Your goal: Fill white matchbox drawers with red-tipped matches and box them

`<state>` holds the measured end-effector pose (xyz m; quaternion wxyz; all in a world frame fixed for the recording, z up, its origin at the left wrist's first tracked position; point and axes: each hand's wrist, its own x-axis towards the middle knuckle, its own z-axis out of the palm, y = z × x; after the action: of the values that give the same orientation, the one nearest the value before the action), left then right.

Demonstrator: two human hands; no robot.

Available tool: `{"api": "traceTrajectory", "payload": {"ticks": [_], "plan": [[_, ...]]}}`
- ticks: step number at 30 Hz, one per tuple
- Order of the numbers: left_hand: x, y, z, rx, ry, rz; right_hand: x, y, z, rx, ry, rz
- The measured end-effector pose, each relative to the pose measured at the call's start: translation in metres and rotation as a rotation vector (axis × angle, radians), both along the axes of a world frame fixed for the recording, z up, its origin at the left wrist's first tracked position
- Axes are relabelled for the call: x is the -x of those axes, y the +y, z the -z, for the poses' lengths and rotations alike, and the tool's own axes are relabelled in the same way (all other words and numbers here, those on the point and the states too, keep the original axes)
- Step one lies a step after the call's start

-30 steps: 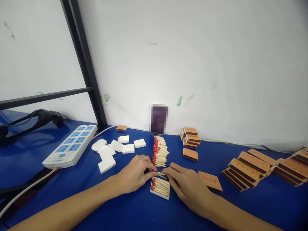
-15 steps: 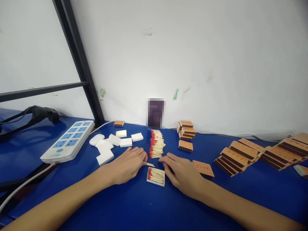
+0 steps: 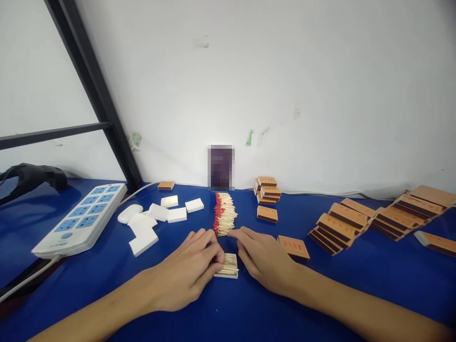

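Over the left part of a white matchbox tray (image 3: 231, 260), my left hand (image 3: 194, 266) pinches matches (image 3: 230, 271) that lie across the tray, their ends jutting past its right wall. The match heads are hidden by the fingers. Behind the tray lies a long pile of red-headed matches (image 3: 225, 213), heads to the left. My right hand (image 3: 265, 251) rests to the right of the tray, index finger stretched to the pile's near end and thumb apart; I see nothing held in it. An orange matchbox sleeve (image 3: 294, 247) lies just beyond that hand.
White trays (image 3: 143, 240) and a white mouse-like object (image 3: 130, 213) lie to the left, beside a power strip (image 3: 80, 218). Stacked matchboxes (image 3: 269, 190) stand near the wall. Rows of orange matchboxes (image 3: 337, 228) spread along the right. A black frame (image 3: 107, 114) rises at left.
My left hand has moved from beside the pile down to the tray with the matches. My right hand stays near the pile's near end. The view has shifted slightly right.
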<state>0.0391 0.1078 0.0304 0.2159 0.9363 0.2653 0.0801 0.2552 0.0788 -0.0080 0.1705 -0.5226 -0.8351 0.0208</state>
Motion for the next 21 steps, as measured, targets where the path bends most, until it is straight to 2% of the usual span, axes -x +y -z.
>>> {"api": "traceTrajectory", "payload": {"ticks": [6, 11, 17, 21], "plan": [[0.000, 0.007, 0.007, -0.046, -0.132, -0.117, -0.003, 0.000, 0.004, -0.070, 0.053, -0.044], [0.000, 0.025, 0.019, -0.201, -0.206, -0.229, -0.004, -0.006, -0.002, -0.110, 0.184, -0.209], [0.002, 0.035, 0.027, -0.270, -0.185, -0.180, -0.005, -0.008, -0.008, -0.028, 0.227, -0.344], [0.000, 0.034, 0.029, -0.294, -0.145, -0.145, -0.003, -0.008, -0.010, 0.086, 0.225, -0.364]]}}
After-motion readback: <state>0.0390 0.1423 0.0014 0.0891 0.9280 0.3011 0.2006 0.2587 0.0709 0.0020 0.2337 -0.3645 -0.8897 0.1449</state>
